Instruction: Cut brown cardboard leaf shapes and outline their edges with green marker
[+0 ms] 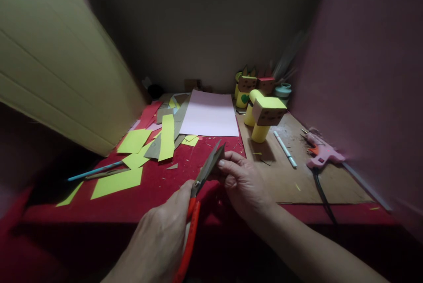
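Note:
My left hand [165, 225] is closed around the orange-red handles of a pair of scissors [194, 221]. The blades point up and away, slightly to the right. Pinched in the fingers of my right hand [243, 181] is a small brown piece of cardboard [218, 157], right beside the blades. Its lower part is hidden by the fingers, and I cannot tell whether the blades are cutting into it. Both hands are above the front of a table with a red cloth [165, 188].
Yellow paper pieces [117, 182] and a blue pencil-like stick [95, 171] lie left. Behind is a pale pink sheet [209, 113]. On a cardboard mat [317, 192] at right are a yellow box-headed paper animal [261, 133], a white pen [285, 150] and a pink glue gun [325, 150] with black cord.

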`<control>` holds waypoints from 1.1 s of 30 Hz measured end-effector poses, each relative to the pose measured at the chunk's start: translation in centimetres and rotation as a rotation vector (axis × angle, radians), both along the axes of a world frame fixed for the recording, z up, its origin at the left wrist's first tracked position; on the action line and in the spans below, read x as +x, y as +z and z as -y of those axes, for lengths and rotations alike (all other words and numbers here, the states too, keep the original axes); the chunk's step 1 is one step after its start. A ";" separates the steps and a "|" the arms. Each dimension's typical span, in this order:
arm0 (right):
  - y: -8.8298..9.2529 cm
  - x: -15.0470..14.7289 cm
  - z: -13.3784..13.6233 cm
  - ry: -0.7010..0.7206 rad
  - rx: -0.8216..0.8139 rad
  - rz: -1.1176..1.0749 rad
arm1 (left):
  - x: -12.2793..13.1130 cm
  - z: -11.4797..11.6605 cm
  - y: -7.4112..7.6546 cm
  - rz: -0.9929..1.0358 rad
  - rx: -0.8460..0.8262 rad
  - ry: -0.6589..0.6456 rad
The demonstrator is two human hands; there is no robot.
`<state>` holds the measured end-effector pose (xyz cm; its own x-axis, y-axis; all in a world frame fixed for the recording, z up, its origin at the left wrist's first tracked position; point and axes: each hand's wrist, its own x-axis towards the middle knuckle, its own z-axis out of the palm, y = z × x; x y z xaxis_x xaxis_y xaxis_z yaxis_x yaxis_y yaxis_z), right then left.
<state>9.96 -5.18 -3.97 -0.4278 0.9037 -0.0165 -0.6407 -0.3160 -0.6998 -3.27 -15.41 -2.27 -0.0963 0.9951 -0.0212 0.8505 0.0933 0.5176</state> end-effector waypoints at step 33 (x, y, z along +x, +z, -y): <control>-0.2 0.0 -0.2 0.005 0.005 0.008 | -1.9 -0.7 -0.2 -0.250 0.123 -0.139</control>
<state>9.92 -4.93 -4.18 -0.4317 0.9019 -0.0156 -0.6334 -0.3154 -0.7067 -5.16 -14.75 -2.50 0.0542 0.9927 0.1074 0.9532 -0.0835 0.2906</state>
